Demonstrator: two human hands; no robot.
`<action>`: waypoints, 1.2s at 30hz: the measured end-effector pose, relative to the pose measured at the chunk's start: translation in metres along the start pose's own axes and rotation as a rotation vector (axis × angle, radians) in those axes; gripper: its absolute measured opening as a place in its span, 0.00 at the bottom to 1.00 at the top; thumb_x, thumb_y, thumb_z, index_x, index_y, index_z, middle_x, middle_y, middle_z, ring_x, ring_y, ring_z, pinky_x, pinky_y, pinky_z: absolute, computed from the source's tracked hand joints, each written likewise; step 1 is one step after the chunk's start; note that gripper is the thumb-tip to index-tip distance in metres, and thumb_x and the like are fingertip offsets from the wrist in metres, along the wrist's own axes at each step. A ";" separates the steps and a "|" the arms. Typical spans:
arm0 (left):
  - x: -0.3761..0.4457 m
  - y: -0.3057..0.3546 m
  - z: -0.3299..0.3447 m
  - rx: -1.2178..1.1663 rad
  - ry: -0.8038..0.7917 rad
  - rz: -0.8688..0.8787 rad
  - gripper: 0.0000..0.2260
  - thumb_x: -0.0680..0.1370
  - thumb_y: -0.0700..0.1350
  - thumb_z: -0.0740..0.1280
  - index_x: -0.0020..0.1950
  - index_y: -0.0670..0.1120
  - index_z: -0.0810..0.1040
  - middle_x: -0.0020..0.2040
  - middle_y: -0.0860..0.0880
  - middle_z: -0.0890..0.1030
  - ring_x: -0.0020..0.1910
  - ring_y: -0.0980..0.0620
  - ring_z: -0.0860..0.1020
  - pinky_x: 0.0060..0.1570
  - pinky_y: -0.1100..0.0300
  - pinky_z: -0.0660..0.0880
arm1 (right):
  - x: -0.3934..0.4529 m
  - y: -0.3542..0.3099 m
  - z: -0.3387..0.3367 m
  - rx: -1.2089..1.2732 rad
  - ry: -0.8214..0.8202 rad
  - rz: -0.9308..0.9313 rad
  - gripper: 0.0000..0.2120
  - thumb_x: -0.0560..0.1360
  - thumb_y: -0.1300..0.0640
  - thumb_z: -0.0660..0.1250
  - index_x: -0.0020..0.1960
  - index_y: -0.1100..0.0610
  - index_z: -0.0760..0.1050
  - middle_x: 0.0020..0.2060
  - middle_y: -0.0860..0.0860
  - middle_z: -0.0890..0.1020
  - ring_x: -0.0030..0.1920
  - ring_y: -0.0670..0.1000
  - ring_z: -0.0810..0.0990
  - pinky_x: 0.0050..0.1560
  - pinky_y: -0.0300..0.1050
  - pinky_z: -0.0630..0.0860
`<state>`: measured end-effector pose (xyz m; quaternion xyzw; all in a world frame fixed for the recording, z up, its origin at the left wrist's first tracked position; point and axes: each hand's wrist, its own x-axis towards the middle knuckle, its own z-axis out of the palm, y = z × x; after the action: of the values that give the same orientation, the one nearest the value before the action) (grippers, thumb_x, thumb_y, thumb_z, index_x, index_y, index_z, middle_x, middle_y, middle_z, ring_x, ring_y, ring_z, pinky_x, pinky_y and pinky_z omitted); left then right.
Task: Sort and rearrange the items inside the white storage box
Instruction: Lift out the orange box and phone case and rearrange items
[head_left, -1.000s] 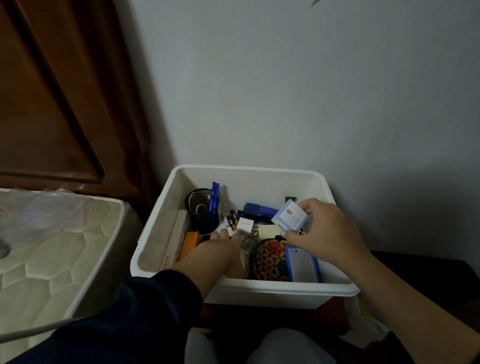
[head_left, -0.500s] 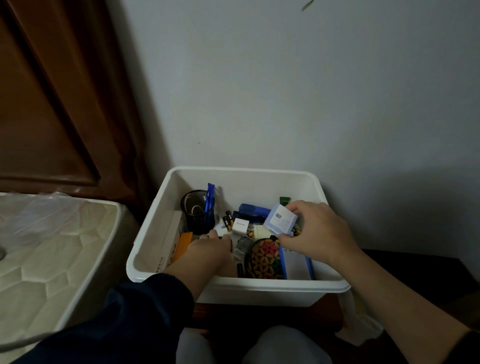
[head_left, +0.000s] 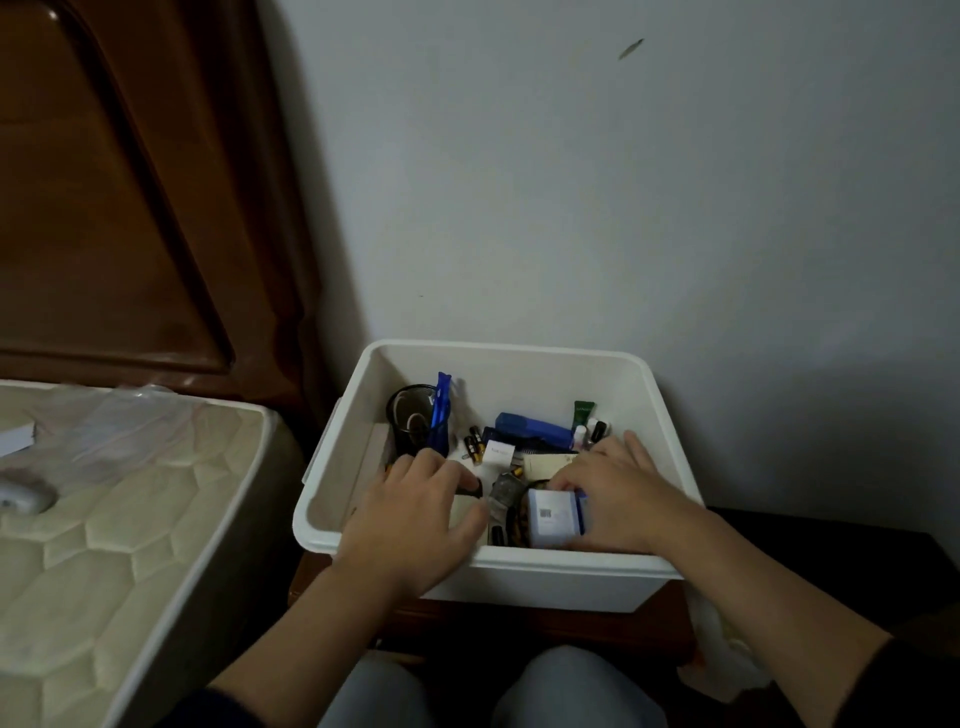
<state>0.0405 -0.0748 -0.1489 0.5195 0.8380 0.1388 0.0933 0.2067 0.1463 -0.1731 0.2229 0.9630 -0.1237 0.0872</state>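
The white storage box (head_left: 571, 571) stands against the wall, full of small items. A black mesh cup (head_left: 408, 421) with blue pens (head_left: 441, 405) is at its back left. A blue stapler (head_left: 535, 434), batteries (head_left: 474, 446), a small white box (head_left: 498, 453) and a green tube (head_left: 583, 413) lie along the back. My right hand (head_left: 623, 493) holds a small pale blue box (head_left: 553, 517) low in the near right part. My left hand (head_left: 415, 514) rests with spread fingers on items in the near left part and hides what lies under it.
A bare mattress (head_left: 130, 519) with a plastic sheet (head_left: 119, 421) and a small white device (head_left: 23, 496) sits to the left. A dark wooden headboard (head_left: 130, 208) rises behind it. The box stands on a wooden stand (head_left: 519, 623); a white bag (head_left: 722, 654) hangs at its right.
My right hand has brought the pale blue box down from above the middle into the near right part. My left hand has spread flatter over the near left items.
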 end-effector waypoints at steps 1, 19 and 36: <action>0.002 0.001 0.002 0.028 0.014 -0.010 0.21 0.81 0.67 0.52 0.69 0.62 0.69 0.65 0.58 0.71 0.63 0.58 0.70 0.60 0.59 0.65 | 0.001 0.000 0.000 -0.017 -0.027 0.003 0.27 0.65 0.28 0.70 0.61 0.36 0.79 0.57 0.42 0.77 0.70 0.53 0.63 0.80 0.62 0.39; 0.016 -0.001 0.000 -0.054 -0.310 -0.119 0.19 0.78 0.63 0.55 0.65 0.61 0.75 0.61 0.55 0.78 0.57 0.54 0.76 0.61 0.48 0.75 | 0.011 0.004 0.009 0.069 -0.136 -0.056 0.20 0.71 0.41 0.78 0.59 0.35 0.74 0.57 0.38 0.74 0.63 0.46 0.68 0.62 0.49 0.70; 0.017 0.005 -0.006 -0.083 -0.394 -0.134 0.21 0.77 0.62 0.54 0.64 0.59 0.78 0.60 0.53 0.80 0.56 0.53 0.77 0.60 0.48 0.76 | 0.017 -0.008 0.007 0.136 -0.123 -0.114 0.11 0.70 0.35 0.74 0.46 0.39 0.79 0.51 0.36 0.75 0.55 0.40 0.75 0.59 0.46 0.77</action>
<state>0.0354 -0.0586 -0.1416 0.4754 0.8298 0.0623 0.2856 0.1891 0.1444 -0.1821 0.1651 0.9563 -0.2072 0.1236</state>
